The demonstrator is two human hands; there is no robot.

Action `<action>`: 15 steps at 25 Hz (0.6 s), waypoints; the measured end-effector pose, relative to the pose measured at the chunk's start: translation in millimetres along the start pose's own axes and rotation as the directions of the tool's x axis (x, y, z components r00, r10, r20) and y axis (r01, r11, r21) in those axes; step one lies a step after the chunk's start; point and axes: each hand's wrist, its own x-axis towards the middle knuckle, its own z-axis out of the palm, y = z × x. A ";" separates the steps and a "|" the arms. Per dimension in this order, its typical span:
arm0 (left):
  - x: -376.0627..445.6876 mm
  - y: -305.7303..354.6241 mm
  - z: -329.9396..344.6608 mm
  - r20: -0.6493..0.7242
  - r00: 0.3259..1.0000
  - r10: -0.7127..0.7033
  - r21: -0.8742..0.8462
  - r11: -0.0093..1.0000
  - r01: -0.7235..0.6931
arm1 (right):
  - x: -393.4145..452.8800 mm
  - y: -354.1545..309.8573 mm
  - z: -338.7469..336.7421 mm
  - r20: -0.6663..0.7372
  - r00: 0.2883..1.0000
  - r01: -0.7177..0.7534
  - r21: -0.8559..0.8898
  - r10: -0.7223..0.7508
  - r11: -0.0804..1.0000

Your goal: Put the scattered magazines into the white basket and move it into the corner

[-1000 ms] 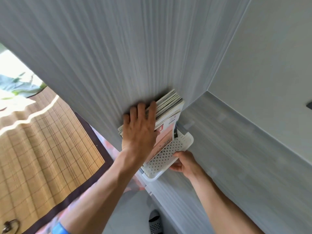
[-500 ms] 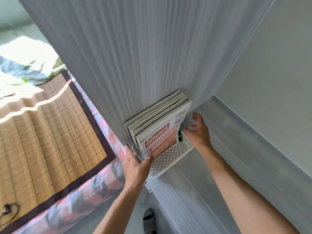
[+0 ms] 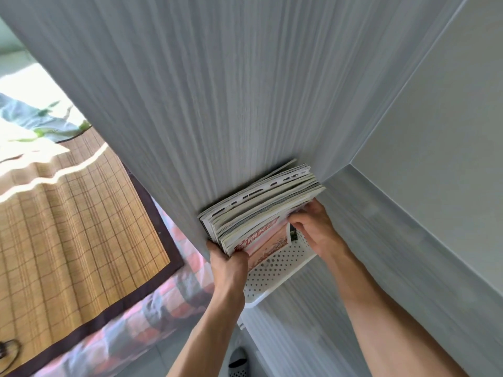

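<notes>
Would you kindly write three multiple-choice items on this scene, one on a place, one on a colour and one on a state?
1. Where do the magazines stand?
A. In the basket, against the grey panel
B. Spread on the mat
C. On the floor beside a slipper

2. What colour is the basket?
A. Black
B. White
C. Green

3. What is the left hand doing?
A. Hanging idle
B. Lying flat on the mat
C. Gripping the near end of the magazines

Answers:
1. A, since the stack stands upright in the perforated basket with its far side at the panel.
2. B, since its dotted wall and rim are white.
3. C, since its fingers curl round the stack's near edge, while the right hand holds the far end.
</notes>
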 end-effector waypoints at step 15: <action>7.8 9.8 -8.5 0.071 0.987 -0.143 0.110 0.985 0.135 | -121.2 68.4 8.4 -0.340 0.939 -0.100 -0.130 0.050 0.986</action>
